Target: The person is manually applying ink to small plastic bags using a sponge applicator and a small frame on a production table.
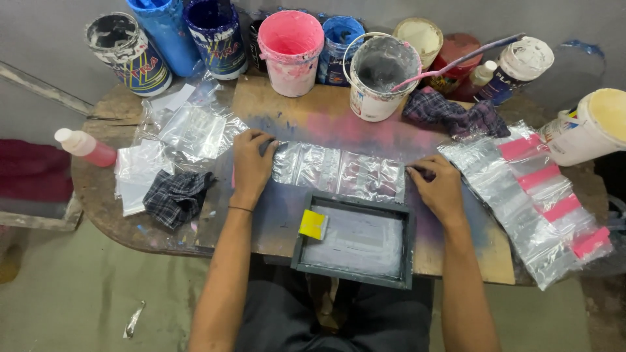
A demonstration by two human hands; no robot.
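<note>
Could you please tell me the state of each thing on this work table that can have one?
left hand: flat, pressing the clear plastic bag
right hand: pinching the bag's right edge
clear plastic bag: laid flat on the board
screen frame: lying flat, yellow squeegee resting inside
pink paint tub: open
white bucket: open, stick inside
red squeeze bottle: capped, on its side

Paint buckets (291, 51) along the table's back edge, checked rag (175, 196), pink squeeze bottle (85, 147), pink-banded clear bags (535, 199)
</note>
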